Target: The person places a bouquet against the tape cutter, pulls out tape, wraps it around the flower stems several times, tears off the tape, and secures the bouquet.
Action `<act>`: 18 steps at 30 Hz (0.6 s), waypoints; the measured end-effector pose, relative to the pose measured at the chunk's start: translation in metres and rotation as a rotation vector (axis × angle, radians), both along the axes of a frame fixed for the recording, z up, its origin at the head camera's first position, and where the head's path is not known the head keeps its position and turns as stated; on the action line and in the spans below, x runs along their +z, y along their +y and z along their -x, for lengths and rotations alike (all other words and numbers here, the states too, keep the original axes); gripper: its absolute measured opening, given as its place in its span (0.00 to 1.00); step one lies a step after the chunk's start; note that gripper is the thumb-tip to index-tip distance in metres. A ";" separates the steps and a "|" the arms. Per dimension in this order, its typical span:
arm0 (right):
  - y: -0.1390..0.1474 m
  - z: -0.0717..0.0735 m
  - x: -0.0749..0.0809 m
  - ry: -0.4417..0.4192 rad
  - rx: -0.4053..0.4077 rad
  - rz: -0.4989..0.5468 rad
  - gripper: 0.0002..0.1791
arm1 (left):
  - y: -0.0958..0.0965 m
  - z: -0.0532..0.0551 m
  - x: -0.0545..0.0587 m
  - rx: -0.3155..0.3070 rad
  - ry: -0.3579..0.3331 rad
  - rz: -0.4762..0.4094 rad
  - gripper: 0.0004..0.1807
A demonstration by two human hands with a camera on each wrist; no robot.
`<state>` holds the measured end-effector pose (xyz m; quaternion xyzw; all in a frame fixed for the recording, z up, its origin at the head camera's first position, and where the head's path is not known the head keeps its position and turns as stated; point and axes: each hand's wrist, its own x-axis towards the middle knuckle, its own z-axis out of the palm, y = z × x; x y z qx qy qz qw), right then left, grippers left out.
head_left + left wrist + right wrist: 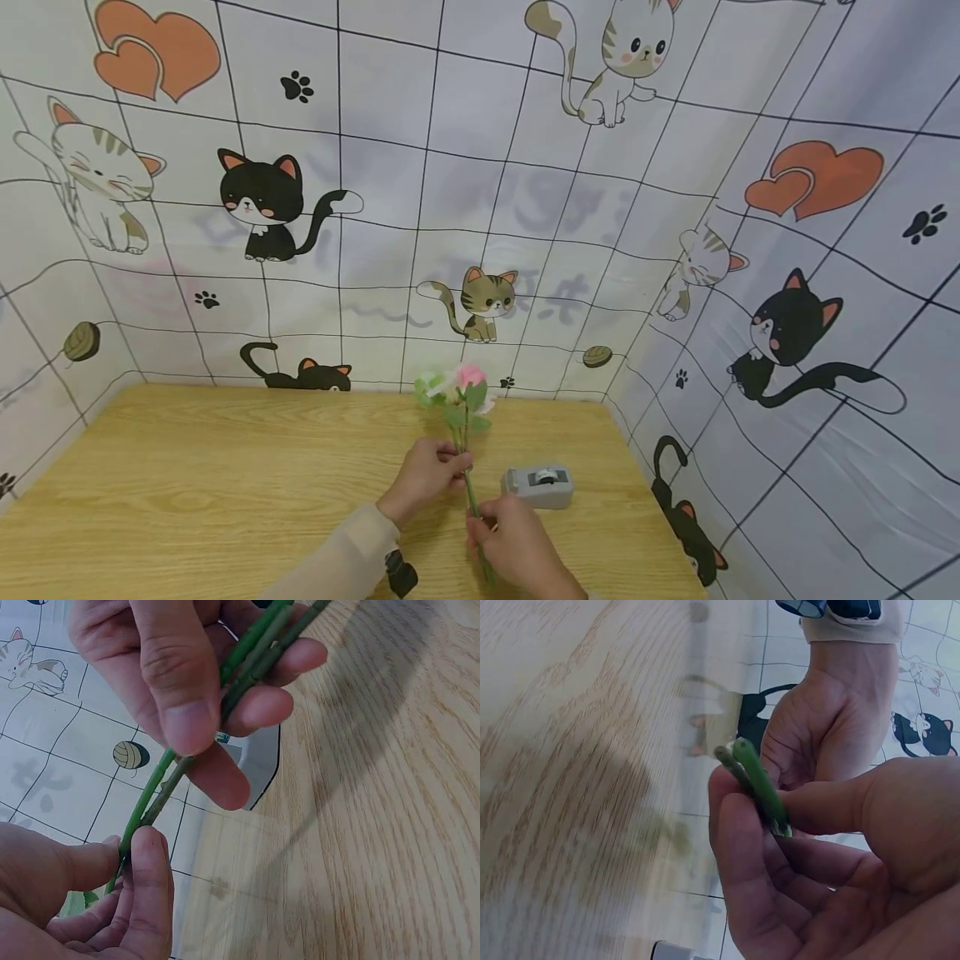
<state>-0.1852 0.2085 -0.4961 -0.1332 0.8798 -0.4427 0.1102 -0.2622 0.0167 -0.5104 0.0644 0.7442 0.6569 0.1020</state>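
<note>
A small bunch of artificial flowers (471,377), with pink, white and pale green heads, stands nearly upright over the table in the head view. My left hand (429,477) pinches its green stems (142,802) just below the leaves, between thumb and fingers. Lower down, my right hand (516,537) grips the same stems near their cut ends (754,776). Several stems lie side by side under the right thumb in the left wrist view. The flower heads are out of sight in the right wrist view.
A grey tape dispenser (538,486) sits on the wooden table (247,467), just right of the stems and beyond my right hand. White cloth walls (390,192) printed with cats enclose the table at the back and sides. A dark wrist camera (401,573) is strapped to the left sleeve.
</note>
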 end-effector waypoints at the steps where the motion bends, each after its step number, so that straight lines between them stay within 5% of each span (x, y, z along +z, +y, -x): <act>1: 0.000 0.000 0.000 -0.006 0.010 0.004 0.14 | -0.001 -0.001 0.001 -0.001 0.000 0.002 0.13; 13: 0.013 0.012 -0.005 -0.124 0.010 0.126 0.21 | -0.003 0.000 0.001 -0.046 0.020 -0.018 0.12; 18: 0.013 0.017 -0.007 -0.244 -0.013 0.233 0.21 | -0.002 -0.001 0.001 -0.039 0.020 -0.029 0.14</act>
